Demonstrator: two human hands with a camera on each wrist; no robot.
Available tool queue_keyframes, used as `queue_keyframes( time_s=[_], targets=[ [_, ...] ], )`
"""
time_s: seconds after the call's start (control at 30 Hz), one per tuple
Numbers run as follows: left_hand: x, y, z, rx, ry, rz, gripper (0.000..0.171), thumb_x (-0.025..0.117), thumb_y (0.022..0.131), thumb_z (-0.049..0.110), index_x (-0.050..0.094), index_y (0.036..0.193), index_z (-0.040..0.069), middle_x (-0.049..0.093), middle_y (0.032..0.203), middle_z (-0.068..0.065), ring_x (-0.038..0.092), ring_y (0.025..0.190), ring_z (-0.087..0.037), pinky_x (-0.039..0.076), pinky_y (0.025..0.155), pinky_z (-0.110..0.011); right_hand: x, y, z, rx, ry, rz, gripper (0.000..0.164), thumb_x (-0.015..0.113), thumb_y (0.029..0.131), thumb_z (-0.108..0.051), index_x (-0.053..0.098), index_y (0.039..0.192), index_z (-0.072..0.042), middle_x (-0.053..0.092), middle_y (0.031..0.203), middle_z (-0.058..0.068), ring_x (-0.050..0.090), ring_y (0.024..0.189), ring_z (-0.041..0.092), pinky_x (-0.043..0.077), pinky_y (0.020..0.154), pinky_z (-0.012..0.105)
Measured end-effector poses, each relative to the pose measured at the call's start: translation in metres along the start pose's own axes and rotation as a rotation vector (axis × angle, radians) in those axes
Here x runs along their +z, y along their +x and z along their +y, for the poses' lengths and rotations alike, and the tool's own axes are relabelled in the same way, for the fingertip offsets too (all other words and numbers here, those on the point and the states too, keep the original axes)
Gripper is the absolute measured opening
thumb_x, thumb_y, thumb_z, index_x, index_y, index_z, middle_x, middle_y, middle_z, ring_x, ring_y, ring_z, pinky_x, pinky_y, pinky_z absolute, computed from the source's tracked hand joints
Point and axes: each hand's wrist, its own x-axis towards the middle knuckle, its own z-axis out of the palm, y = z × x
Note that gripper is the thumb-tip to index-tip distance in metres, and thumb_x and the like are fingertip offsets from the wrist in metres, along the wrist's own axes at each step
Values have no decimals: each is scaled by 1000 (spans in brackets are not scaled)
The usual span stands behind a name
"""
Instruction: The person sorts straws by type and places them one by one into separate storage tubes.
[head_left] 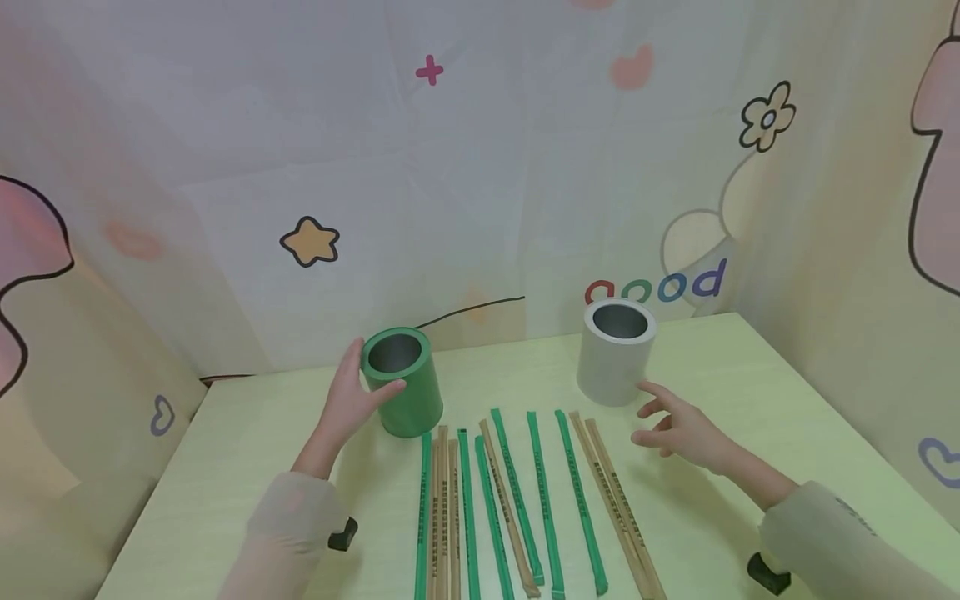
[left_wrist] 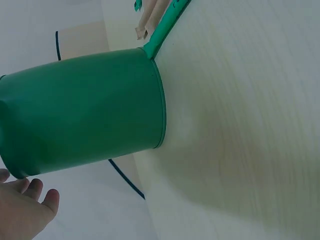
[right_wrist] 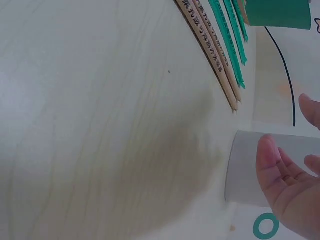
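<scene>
- Indoors, a pale yellow-green tabletop (head_left: 225,433) with faint grain lines stretches before a person, hemmed in at the back and both sides by a light printed backdrop (head_left: 480,183).
- Cartoon motifs decorate the fabric, among them an orange star (head_left: 310,242), a flower (head_left: 768,119) and a line of coloured letters (head_left: 661,289) just behind the table's far edge.
- Upright toward the back left of the table stands a green cup (head_left: 411,400), a plain cylinder with a thick rim and a dark grey hollow.
- Its white counterpart, a white cup (head_left: 611,367) of similar shape, stands upright at the back right, well apart from it.
- Between and in front of the two, green sticks (head_left: 544,500) and brown sticks (head_left: 610,500), slim and printed with dark characters, fan toward the viewer.
- At the green cup, the left hand (head_left: 356,400) spreads wide, fingers along the rim's left side and thumb across the front; how firmly it touches cannot be told.
- Beside the white cup's lower right side, the right hand (head_left: 686,433) has its fingers loosely bent and parted, grasping nothing; whether a fingertip meets the cup is unclear.
</scene>
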Motion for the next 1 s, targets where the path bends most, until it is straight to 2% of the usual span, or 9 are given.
queue_keyframes(
  time_s=[0.13, 0.33, 0.63, 1.0],
  targets=[
    [4, 1, -2, -23, -14, 19, 101, 65, 72, 50, 5, 143, 10, 9, 149, -11, 11, 136, -30, 19, 105, -54, 11, 4, 4, 28, 27, -38, 78, 66, 79, -21, 18, 138, -4, 45, 109, 24, 56, 72, 22, 49, 60, 31],
    [6, 2, -3, -40, -18, 41, 99, 65, 73, 50, 6, 143, 12, 11, 148, -10, 12, 136, -30, 20, 105, -54, 22, 5, 7, 38, 19, -44, 70, 65, 79, -15, 25, 135, -1, 49, 97, 16, 53, 66, 19, 48, 55, 30],
    [7, 4, -3, -83, -52, 4, 100, 63, 73, 52, 4, 143, 11, 9, 149, -11, 10, 136, -31, 18, 105, -54, 35, 5, 12, 30, 33, -44, 54, 65, 79, -13, 41, 124, 5, 52, 86, 9, 50, 60, 15, 47, 49, 28],
    [5, 2, 1, -130, -97, -26, 104, 63, 73, 53, -1, 143, 10, 4, 149, -9, 6, 137, -29, 15, 107, -52, 48, 6, 19, 73, 0, -49, 39, 63, 79, -10, 51, 114, 4, 52, 79, 6, 48, 55, 14, 42, 46, 25]
  ],
)
